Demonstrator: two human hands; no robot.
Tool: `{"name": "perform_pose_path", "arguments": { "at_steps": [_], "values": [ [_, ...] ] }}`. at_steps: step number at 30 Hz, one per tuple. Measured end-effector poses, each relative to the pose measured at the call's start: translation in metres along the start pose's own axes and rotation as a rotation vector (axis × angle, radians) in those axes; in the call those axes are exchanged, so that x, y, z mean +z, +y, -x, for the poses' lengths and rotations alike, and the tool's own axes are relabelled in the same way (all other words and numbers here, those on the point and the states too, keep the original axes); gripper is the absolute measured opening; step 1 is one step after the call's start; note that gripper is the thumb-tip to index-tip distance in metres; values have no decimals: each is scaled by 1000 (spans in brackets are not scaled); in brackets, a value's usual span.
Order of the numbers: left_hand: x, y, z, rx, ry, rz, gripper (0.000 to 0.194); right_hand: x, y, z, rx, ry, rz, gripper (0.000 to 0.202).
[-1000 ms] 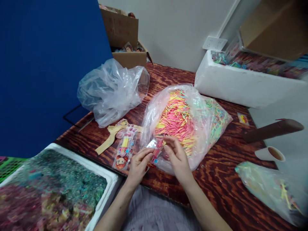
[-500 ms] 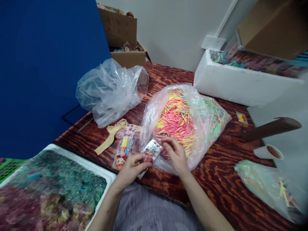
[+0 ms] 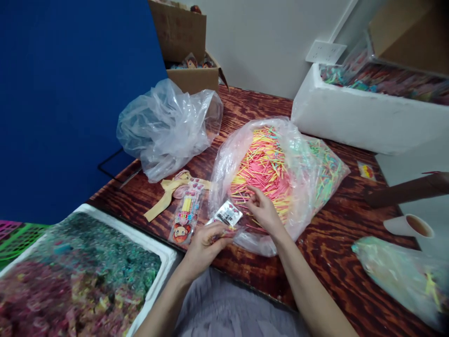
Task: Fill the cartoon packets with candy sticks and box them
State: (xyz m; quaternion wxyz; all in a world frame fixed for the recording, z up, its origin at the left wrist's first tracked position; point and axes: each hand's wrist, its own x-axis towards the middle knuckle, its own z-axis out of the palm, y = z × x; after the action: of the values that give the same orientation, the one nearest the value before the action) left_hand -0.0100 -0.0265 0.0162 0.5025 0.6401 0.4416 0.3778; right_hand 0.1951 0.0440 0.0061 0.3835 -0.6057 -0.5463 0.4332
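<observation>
My left hand (image 3: 206,245) is closed on a small clear plastic packet (image 3: 228,213) with a silvery printed end, held at the near edge of the bag. My right hand (image 3: 264,213) is over the open clear bag (image 3: 224,164) of thin pink and yellow sticks (image 3: 261,173). Its index finger reaches forward at the sticks, its other fingers are half curled and apart, and no held thing shows in it. Left of the bag lies a flat printed packet (image 3: 184,217) with yellow sticks and a cartoon head. A pale yellow strip (image 3: 161,203) lies beside that packet.
A crumpled clear bag (image 3: 168,126) and a cardboard box (image 3: 196,79) stand behind. White foam boxes are at lower left (image 3: 164,250) and back right (image 3: 351,107). At right are a paper cup (image 3: 396,225), a brown tube (image 3: 407,189) and a filled plastic bag (image 3: 393,271).
My right hand has moved from the small packet to the sticks in the bag. My left hand keeps the packet, which is now turned differently. The view has shifted slightly.
</observation>
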Motion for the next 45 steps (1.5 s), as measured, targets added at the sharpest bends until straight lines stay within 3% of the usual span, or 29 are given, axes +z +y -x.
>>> {"name": "perform_pose_path", "arguments": {
  "at_steps": [2, 4, 8, 12, 17, 21, 24, 30, 34, 36, 41, 45],
  "values": [
    [0, -1, -1, 3, -7, -3, 14, -11, -16, 12, 117, -101, -374, 51],
    [1, 0, -2, 11, -14, -12, 14, -19, -36, 24, 180, -166, -605, 51],
    [4, 4, -3, 8, -21, -57, 22, -23, -68, 42, 159, -208, -722, 29],
    [6, 7, -1, 17, -5, -57, 23, -19, -79, 52, 63, -211, -663, 21],
    [7, 6, -1, 13, 30, -15, 11, -12, -85, 65, -122, -97, -538, 16],
    [9, 6, -1, 11, 19, -15, 11, -1, -87, 79, -246, 16, -404, 48],
    [9, 6, -1, 4, 21, -30, 14, 9, -80, 85, -379, 110, -218, 46],
    [9, 4, 1, -36, 17, 25, 15, 17, -63, 86, -477, 50, 28, 36],
    [8, 4, 0, -80, 7, 65, 13, 15, -66, 85, -561, 136, 72, 35],
    [8, 3, -1, -78, 2, 71, 13, 13, -70, 83, -610, 100, 161, 32],
    [8, -2, -4, -57, 9, 86, 17, 14, -74, 78, -551, -92, 257, 12],
    [8, -4, -3, -92, 8, 98, 19, 18, -66, 77, -410, -25, 168, 13]
  ]
}}
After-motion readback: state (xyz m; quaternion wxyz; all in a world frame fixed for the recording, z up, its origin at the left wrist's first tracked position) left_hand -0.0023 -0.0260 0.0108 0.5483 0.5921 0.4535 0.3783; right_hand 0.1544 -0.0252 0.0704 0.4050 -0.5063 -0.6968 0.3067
